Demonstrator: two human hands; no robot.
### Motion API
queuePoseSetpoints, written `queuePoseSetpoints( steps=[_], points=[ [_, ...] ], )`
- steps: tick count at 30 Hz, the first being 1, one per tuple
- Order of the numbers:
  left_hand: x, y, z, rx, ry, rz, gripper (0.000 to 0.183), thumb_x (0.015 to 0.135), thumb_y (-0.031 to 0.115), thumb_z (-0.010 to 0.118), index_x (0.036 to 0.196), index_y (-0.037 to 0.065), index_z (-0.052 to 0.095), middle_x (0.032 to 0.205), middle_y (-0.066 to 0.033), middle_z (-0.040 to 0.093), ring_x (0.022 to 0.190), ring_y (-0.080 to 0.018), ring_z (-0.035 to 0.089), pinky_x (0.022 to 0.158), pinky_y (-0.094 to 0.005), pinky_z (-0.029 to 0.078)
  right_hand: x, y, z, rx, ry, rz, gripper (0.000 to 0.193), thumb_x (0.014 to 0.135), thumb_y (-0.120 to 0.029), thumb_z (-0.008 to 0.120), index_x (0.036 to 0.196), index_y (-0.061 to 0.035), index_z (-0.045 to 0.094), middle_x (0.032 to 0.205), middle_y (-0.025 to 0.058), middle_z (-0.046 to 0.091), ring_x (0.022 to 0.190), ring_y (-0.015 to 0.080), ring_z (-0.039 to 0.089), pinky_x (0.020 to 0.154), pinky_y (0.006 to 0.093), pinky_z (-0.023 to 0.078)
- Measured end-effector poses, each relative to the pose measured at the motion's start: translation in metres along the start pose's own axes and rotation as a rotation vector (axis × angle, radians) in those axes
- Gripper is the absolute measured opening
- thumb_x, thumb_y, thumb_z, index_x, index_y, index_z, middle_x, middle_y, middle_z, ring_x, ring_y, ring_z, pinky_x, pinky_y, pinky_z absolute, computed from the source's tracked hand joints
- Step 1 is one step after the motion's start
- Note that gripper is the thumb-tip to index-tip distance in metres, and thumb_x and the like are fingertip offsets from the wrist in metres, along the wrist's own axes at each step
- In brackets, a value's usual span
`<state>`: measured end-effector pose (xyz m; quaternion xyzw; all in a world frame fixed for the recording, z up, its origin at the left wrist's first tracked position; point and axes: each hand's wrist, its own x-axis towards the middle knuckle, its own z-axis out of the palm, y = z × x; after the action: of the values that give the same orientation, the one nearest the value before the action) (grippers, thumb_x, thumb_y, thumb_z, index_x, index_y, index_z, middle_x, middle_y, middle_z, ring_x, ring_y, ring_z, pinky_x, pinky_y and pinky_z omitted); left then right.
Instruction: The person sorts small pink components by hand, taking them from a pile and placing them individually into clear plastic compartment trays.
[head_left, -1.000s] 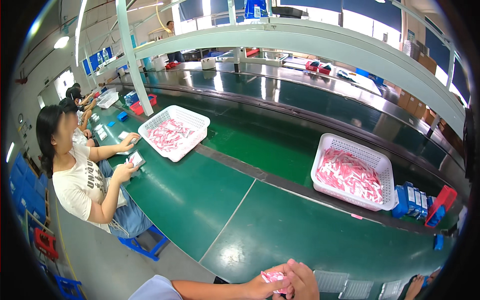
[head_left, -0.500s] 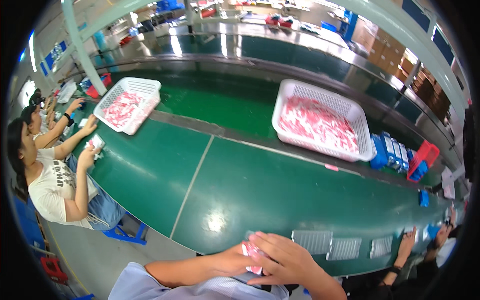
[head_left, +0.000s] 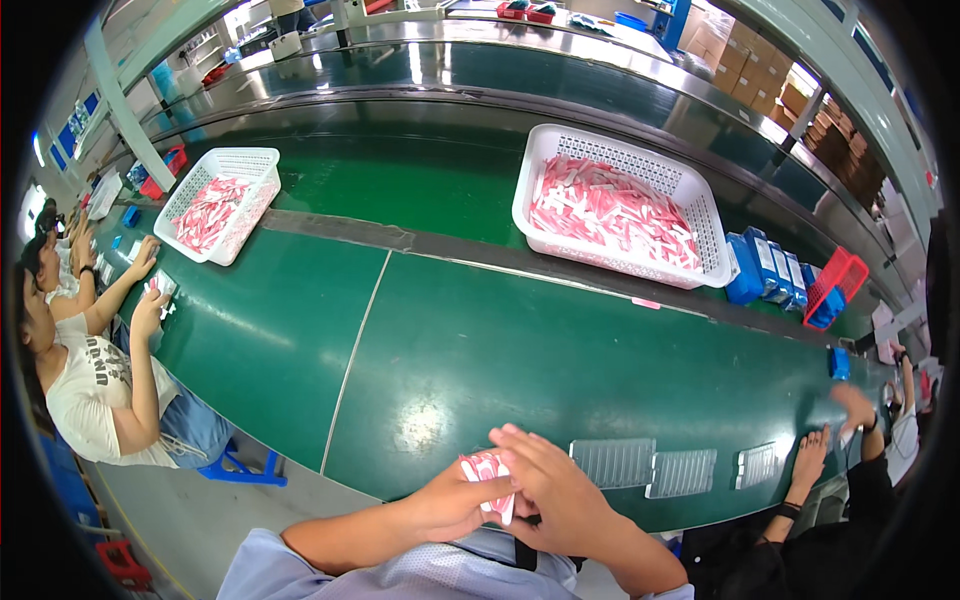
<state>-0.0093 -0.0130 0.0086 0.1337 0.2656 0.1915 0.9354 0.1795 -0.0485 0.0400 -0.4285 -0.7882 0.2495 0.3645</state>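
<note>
A small bundle of pink-and-white plastic pieces (head_left: 490, 484) is held in front of my body, just past the table's near edge. My left hand (head_left: 447, 505) is closed around it, with the thumb lying across its front. Cupped against the bundle's right side is my right hand (head_left: 560, 490), fingers bent and pressed together; its fingertips are partly hidden. To the right of my hands a clear ribbed plastic tray (head_left: 612, 464) lies flat on the table. Beside it are a second clear tray (head_left: 682, 473) and a smaller one (head_left: 757, 466).
On the green table (head_left: 470, 350), a white basket (head_left: 625, 252) full of pink-and-white pieces stands ahead, another basket (head_left: 262, 195) farther left. Blue packs (head_left: 770, 268) and a red crate (head_left: 838, 290) are at right. A co-worker (head_left: 100, 390) sits left; another person's hand (head_left: 808, 462) is at right.
The bundle has turned so more of its pink-and-white face shows, and both hands have shifted slightly up and left. A co-worker's arm at right has swung over the table. The whole view has tilted.
</note>
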Motion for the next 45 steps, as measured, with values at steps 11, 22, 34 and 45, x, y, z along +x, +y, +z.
queuePoseSetpoints(
  steps=[11, 22, 34, 45],
  points=[
    [-0.005, 0.011, -0.009, -0.118, -0.029, -0.017, 0.041, 0.099, 0.007, 0.065, 0.138, 0.001, 0.053, 0.129, -0.0127, 0.064, 0.113, -0.0229, 0.067, 0.096, -0.0368, 0.057, 0.000, 0.003, -0.021, 0.074, 0.019, 0.186, 0.076, 0.066, -0.031, 0.095, 0.129, -0.0059, 0.062, 0.131, 0.0123, 0.063, 0.122, 0.0324, 0.061, 0.100, 0.0433, 0.051],
    [-0.007, 0.009, -0.022, 0.163, -0.051, 0.064, 0.040, 0.100, 0.007, 0.063, 0.137, -0.002, 0.053, 0.127, -0.0168, 0.066, 0.111, -0.0270, 0.069, 0.095, -0.0411, 0.058, 0.006, 0.000, -0.008, -0.109, -0.020, 0.204, 0.076, 0.064, -0.037, 0.095, 0.128, -0.0103, 0.063, 0.129, 0.0068, 0.064, 0.115, 0.0285, 0.064, 0.099, 0.0439, 0.050],
    [-0.006, -0.004, -0.016, -0.013, 0.086, 0.102, 0.031, 0.099, 0.004, 0.062, 0.129, -0.003, 0.056, 0.120, -0.0145, 0.067, 0.106, -0.0225, 0.069, 0.095, -0.0362, 0.056, 0.009, 0.008, -0.002, -0.079, 0.017, 0.096, 0.038, 0.072, -0.030, 0.090, 0.103, -0.0127, 0.074, 0.121, 0.0054, 0.068, 0.106, 0.0279, 0.066, 0.093, 0.0442, 0.052],
    [-0.017, 0.023, -0.013, 0.213, 0.105, 0.133, 0.026, 0.100, 0.003, 0.062, 0.125, -0.002, 0.060, 0.115, -0.0167, 0.070, 0.102, -0.0255, 0.071, 0.079, -0.0378, 0.062, -0.001, 0.014, -0.012, -0.264, 0.299, -0.133, 0.013, 0.076, -0.012, 0.083, 0.087, -0.0086, 0.077, 0.083, 0.0048, 0.067, 0.068, 0.0200, 0.061, 0.064, 0.0337, 0.048]
  ],
)
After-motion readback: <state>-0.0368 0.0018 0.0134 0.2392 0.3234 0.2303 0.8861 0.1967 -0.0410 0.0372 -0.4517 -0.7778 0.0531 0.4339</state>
